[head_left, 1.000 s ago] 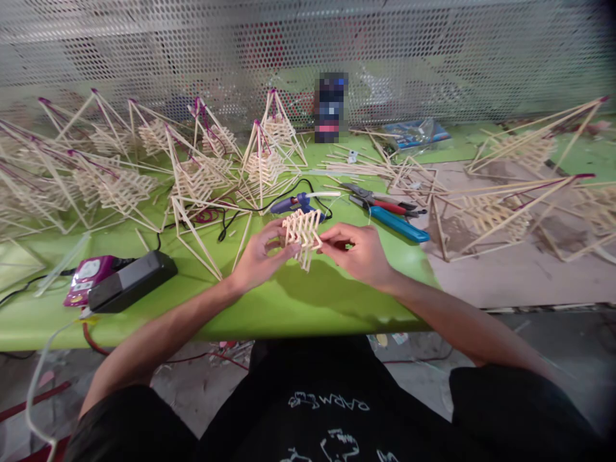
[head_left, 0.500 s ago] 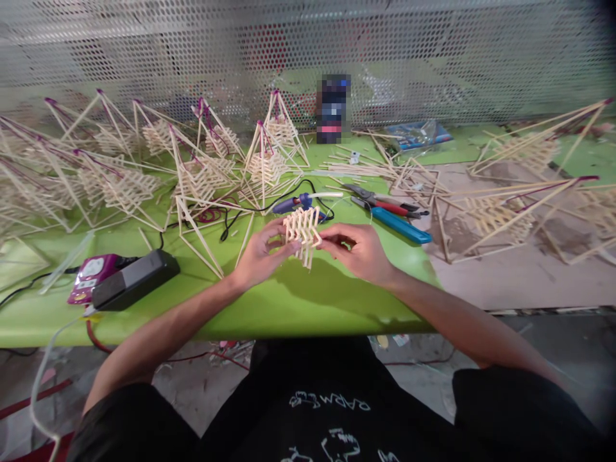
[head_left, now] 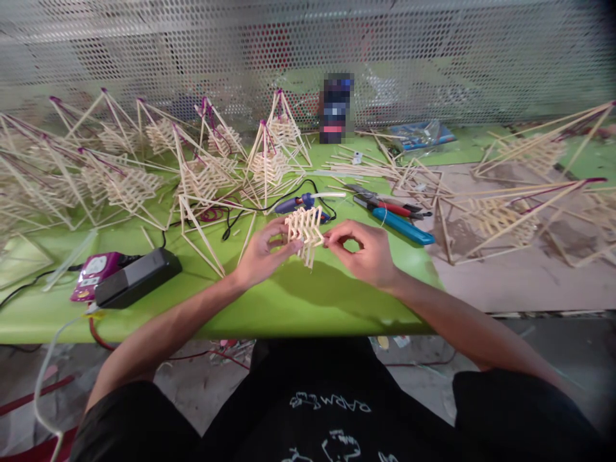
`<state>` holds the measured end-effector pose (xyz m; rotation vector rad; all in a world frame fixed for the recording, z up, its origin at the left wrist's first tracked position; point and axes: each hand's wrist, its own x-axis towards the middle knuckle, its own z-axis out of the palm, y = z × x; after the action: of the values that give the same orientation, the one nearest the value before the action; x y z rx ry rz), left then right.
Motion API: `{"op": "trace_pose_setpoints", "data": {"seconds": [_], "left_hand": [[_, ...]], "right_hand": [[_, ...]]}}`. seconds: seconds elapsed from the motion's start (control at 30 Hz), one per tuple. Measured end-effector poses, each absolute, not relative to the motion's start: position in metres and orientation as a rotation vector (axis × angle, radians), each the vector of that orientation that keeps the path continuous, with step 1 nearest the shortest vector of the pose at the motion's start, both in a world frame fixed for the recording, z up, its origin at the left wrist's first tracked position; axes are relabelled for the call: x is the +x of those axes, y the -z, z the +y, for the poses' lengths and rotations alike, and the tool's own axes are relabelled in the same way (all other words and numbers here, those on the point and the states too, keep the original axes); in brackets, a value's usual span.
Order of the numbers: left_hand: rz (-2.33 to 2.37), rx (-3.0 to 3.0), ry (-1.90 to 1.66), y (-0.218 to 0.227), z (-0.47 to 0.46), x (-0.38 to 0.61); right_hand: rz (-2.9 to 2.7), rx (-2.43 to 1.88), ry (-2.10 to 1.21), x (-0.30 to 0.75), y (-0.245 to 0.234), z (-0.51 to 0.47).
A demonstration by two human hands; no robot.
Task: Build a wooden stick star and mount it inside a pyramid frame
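Screen: silver perforated metal sheet [head_left: 202,45], running across the back.
Table: bright green covered table [head_left: 289,308], in front of the screen.
Shirt: black cloth with pale lettering [head_left: 332,372], at the table's near edge.
Board: pale flat board [head_left: 500,282], on the table's right part.
Left frames: at least 8 pyramid frames of pale wooden sticks [head_left: 115,183], crowded together, many with purple-bound peaks and a stick lattice inside.
Right frames: at least 2 similar pale stick frames with purple tips [head_left: 503,218], towards the right edge.
Adapter: black oblong block [head_left: 139,276], near the left arm.
Left hand: bare [head_left: 262,256], thumb and fingers closed around the left side of the lattice.
Right hand: bare [head_left: 363,256], thumb and forefinger pinched together at the lattice's right corner; cannot tell whether anything is between the tips.
Socket: magenta power socket with a white face [head_left: 94,273], touching the adapter.
Device: dark upright slab, pixelated [head_left: 335,109], before the screen.
Lattice: small stacked lattice of pale wooden sticks [head_left: 305,230], held above the table between both hands.
Tools: blue-handled tool [head_left: 407,228] beside red-and-black-handled cutters [head_left: 394,208], beyond the right hand.
Glue gun: blue, with a whitish rod [head_left: 291,204], just behind the lattice, partly hidden.
Block: tiny white piece [head_left: 357,157], on loose pale sticks [head_left: 359,170].
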<state>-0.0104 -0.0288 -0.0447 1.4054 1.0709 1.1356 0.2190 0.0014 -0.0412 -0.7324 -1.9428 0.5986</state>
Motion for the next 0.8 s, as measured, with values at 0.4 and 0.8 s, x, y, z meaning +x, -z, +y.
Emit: {"op": "trace_pose_setpoints", "data": {"seconds": [0.4, 0.8], "left_hand": [[1.085, 1.503, -1.099, 0.0471, -0.0304, -0.0117], [1.082, 1.595, -1.122, 0.0438, -0.0302, -0.0116]], "right_hand": [[-1.959, -0.741, -0.652, 0.2194, 0.0516, 0.0019], [-1.979, -0.706, -0.636, 0.2186, 0.0463, 0.0041]]}}
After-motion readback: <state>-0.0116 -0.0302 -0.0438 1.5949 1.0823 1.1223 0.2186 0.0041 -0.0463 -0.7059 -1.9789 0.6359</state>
